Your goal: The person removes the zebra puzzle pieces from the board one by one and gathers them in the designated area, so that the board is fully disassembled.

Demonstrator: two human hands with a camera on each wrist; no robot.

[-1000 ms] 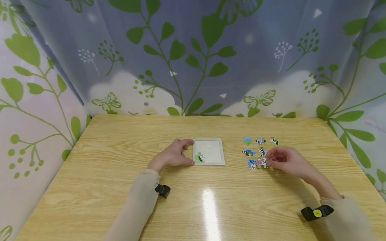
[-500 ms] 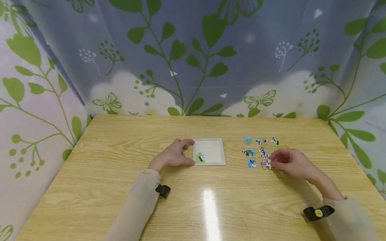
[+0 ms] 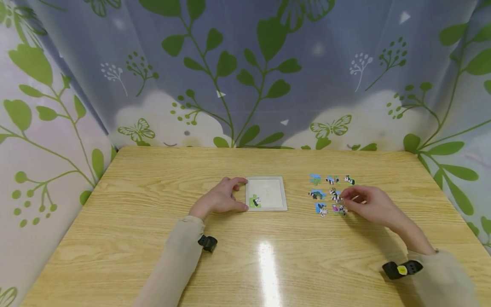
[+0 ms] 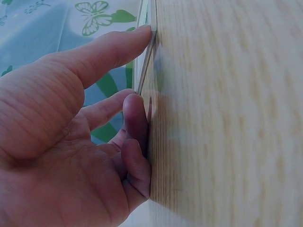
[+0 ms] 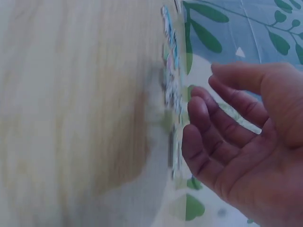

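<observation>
A white puzzle tray (image 3: 272, 190) lies mid-table with one green-and-zebra piece (image 3: 254, 201) set in its near left corner. My left hand (image 3: 224, 197) rests on the table against the tray's left edge. In the left wrist view its thumb (image 4: 104, 52) touches the tray's rim (image 4: 147, 56). Several loose puzzle pieces (image 3: 330, 194) lie to the right of the tray. My right hand (image 3: 362, 202) hovers beside them, its fingertips close to a zebra piece (image 3: 335, 195) and a pink piece (image 3: 337, 209). The right wrist view shows this hand (image 5: 236, 142) with relaxed fingers, holding nothing.
The wooden table (image 3: 153, 238) is enclosed by a leaf-and-butterfly curtain (image 3: 245, 76) at the back and on both sides. A black band sits on each wrist (image 3: 207, 242) (image 3: 402, 269).
My right hand has let go of the pink piece and its fingertips have shifted slightly away, toward the zebra piece. The left hand and tray have not moved.
</observation>
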